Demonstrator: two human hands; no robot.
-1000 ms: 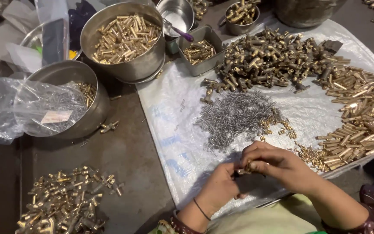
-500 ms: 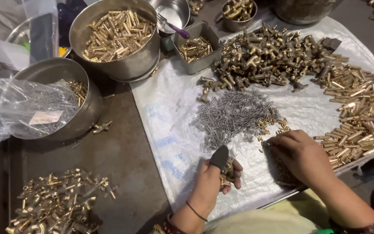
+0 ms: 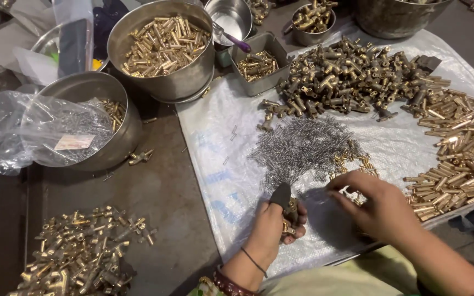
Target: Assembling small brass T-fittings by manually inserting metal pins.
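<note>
On the white sheet covering the counter, the left hand curls upright around a small brass fitting, its thumb dark-capped, while the right hand reaches flat, fingers loosely spread and grasping nothing visible, over tiny brass bits beside grey wiry springs.

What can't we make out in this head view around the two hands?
- Left hand: the brass part it grips is mostly covered by fingers; shape unclear.
- Right hand: palm down, hides anything under it.
- Grey pile: pieces too small to identify.
- Steel bowl: contents veiled by plastic bag.
</note>
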